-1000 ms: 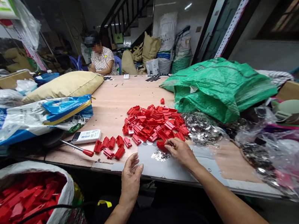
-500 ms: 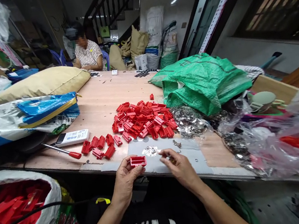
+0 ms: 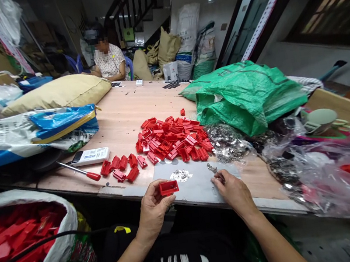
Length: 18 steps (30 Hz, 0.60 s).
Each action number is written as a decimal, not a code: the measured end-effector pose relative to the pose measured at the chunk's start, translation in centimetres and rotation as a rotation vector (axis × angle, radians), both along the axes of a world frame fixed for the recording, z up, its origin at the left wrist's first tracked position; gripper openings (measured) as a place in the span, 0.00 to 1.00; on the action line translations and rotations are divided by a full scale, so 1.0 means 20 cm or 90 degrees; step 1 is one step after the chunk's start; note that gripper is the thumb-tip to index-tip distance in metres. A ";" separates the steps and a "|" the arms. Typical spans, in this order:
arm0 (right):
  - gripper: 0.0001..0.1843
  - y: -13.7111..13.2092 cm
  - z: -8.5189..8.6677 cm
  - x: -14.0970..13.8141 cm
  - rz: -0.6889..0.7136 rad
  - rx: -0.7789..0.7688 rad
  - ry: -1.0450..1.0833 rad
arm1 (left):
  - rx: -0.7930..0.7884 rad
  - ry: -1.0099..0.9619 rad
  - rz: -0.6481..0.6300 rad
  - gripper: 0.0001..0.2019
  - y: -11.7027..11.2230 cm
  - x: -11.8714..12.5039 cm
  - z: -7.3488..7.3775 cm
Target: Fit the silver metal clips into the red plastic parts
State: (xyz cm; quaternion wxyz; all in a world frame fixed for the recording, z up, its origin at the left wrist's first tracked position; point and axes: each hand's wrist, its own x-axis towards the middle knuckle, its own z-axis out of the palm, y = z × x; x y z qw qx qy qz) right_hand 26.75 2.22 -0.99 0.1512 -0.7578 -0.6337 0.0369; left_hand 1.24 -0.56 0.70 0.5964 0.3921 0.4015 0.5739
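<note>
My left hand point(image 3: 152, 207) is closed on a small red plastic piece point(image 3: 168, 187), held up at the table's near edge. To its right, my right hand point(image 3: 233, 190) rests on a grey sheet point(image 3: 196, 180), fingertips pinched around a small metal clip point(image 3: 213, 169). A little heap of shiny metal bits point(image 3: 181, 174) lies between the hands. Beyond it spreads a pile of red plastic pieces point(image 3: 172, 142), with several more lined up point(image 3: 123, 168) to the left.
A white sack of red pieces point(image 3: 17, 249) stands at lower left. A red-handled screwdriver point(image 3: 80, 171) and remote point(image 3: 91, 156) lie on the wooden table point(image 3: 122, 117). Metal clips in clear bags point(image 3: 230, 142), a green bag point(image 3: 245, 95), and a seated person point(image 3: 107, 60) are farther off.
My right hand took a red piece from the pile and passed it to my left hand. It then moved right onto the grey sheet and pinched a metal clip.
</note>
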 end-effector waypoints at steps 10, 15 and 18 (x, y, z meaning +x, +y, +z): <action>0.09 0.02 -0.03 0.04 0.043 0.016 -0.012 | -0.038 -0.032 -0.029 0.21 0.01 0.00 0.01; 0.11 0.02 -0.03 0.07 0.054 0.047 0.044 | -0.076 -0.092 -0.031 0.24 0.01 -0.01 0.00; 0.11 0.00 -0.02 0.08 0.041 0.073 0.108 | -0.123 -0.175 -0.055 0.27 0.01 -0.01 0.01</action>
